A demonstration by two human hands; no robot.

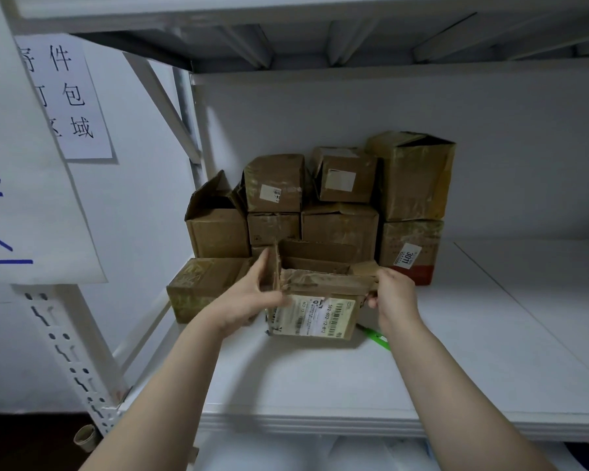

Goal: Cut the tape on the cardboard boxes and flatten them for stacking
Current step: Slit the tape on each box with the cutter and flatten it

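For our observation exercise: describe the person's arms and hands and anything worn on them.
The left forearm and right forearm are bare to the frame edge; no sleeve shows. The left hand and right hand wear no gloves; no watch, ring or bracelet is visible.

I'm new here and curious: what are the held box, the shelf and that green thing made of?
The box: brown cardboard, matte and scuffed, with glossy wrinkled tape and a paper label. The shelf: smooth white board, perhaps laminated wood or painted metal; unclear. The green thing: probably plastic, judging by its bright even colour; mostly hidden.
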